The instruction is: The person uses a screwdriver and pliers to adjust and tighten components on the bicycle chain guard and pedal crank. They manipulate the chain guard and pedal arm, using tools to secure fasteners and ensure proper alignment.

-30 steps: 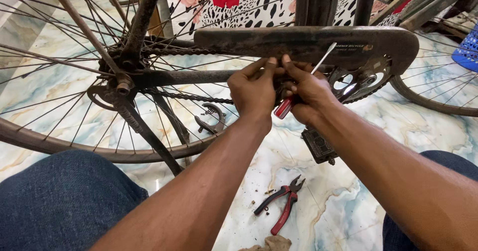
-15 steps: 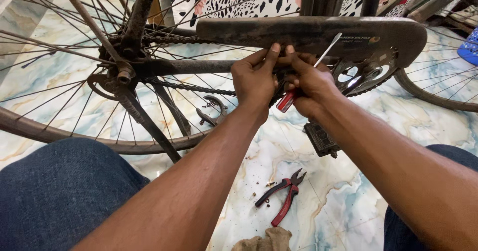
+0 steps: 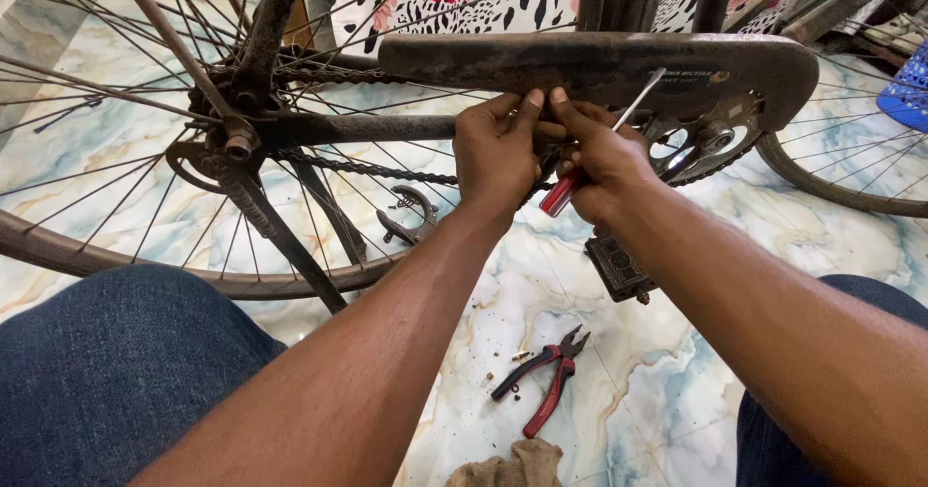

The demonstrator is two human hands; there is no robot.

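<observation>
An old bicycle stands in front of me with its rusty chain guard across the top. My left hand pinches at the guard's lower edge, fingertips touching those of my right hand. That right hand grips a red-handled screwdriver, its metal shaft pointing up and right over the guard. The chain runs left towards the rear hub. The chainring shows to the right of my hands, and a black pedal hangs below them.
Red-handled pliers lie on the marbled tile floor between my knees, with a brown rag just below. A curved metal bracket lies under the chain. The rear wheel fills the left, another wheel sits at right.
Both hands stay together at the guard's lower edge, with the screwdriver in the right. My view has shifted slightly, so the bicycle sits a little lower in the picture.
</observation>
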